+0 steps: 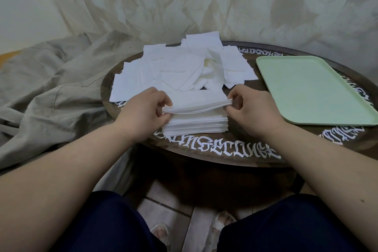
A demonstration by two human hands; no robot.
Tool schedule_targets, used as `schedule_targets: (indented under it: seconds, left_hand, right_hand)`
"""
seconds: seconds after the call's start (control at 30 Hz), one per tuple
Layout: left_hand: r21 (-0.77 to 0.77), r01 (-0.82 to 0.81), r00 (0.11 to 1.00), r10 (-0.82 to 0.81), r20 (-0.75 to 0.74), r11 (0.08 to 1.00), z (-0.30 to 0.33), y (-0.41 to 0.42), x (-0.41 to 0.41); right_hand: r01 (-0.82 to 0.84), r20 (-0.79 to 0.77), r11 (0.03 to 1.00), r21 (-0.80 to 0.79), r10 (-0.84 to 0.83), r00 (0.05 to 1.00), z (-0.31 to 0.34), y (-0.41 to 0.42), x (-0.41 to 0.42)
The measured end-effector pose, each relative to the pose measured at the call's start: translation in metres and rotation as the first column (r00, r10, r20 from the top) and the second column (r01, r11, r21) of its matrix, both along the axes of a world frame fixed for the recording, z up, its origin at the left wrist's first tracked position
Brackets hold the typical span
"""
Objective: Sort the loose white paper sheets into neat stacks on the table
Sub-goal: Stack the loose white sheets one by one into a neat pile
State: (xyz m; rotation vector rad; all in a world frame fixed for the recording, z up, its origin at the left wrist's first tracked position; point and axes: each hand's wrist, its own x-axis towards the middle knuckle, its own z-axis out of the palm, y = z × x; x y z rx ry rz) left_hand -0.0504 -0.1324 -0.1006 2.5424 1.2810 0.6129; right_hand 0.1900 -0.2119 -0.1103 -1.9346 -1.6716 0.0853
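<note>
Dark blue trousers [106,223] are covering the person's knees at the bottom of the view, with white slippers [160,231] resting on a tiled floor between them. Both bare forearms are reaching forward over a round dark wooden table [214,153] ringed with white gothic lettering.

Their left hand [143,112] is pinching the left end of a thin bundle of white sheets [196,104], fingers curled round its edge. Their right hand [251,108] is pinching the right end of the same bundle in the same way. The two hands are holding it level, just above a neat stack of white sheets [196,125] sitting near the table's front edge. Whether the bundle is touching the stack is hard to tell.

Behind the hands, a loose pile of white sheets [180,67] is lying scattered and overlapping across the middle and back of the table. To the right, a pale green tray [311,88] is resting on the table, its near corner jutting past the rim. A rumpled beige cloth [57,88] is lying to the left of the table, and a marbled wall is rising behind.
</note>
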Motion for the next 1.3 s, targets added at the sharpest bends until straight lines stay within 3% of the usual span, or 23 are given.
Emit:
schedule_targets:
  seconds: [0.23,0.37,0.53,0.63,0.83,1.17,1.3]
  left_hand:
    - [-0.059,-0.087,0.995,0.089,0.039,0.994,-0.002,0.001,-0.005]
    - [-0.060,-0.070,0.990,0.077,0.119,0.996,-0.002,0.000,-0.005]
    - [0.073,-0.048,0.978,0.032,0.206,0.996,0.004,-0.003,-0.002]
    - [0.084,-0.008,0.988,-0.005,0.152,0.996,0.004,-0.004,-0.001]
    - [0.039,0.038,0.999,-0.037,-0.041,0.999,0.003,-0.003,-0.001]
    - [-0.007,0.039,0.997,-0.039,-0.072,0.999,0.000,-0.002,-0.002]
    - [-0.027,0.022,0.999,-0.023,-0.047,0.999,0.001,-0.004,-0.002]
  right_hand:
    - [-0.047,-0.207,0.998,-0.039,0.038,0.978,-0.003,-0.001,-0.001]
    - [-0.072,-0.226,0.997,-0.027,0.064,0.972,0.000,-0.003,-0.003]
    - [-0.017,-0.223,0.996,0.091,0.037,0.974,0.004,-0.003,-0.002]
    - [0.000,-0.189,0.996,0.090,0.017,0.982,0.003,-0.003,0.001]
    - [-0.034,-0.086,0.997,-0.065,0.029,0.996,-0.002,-0.002,0.003]
    - [-0.106,-0.065,0.982,-0.154,0.097,0.993,-0.006,-0.004,0.009]
    - [-0.162,0.018,0.974,-0.160,0.167,0.986,-0.006,-0.003,0.006]
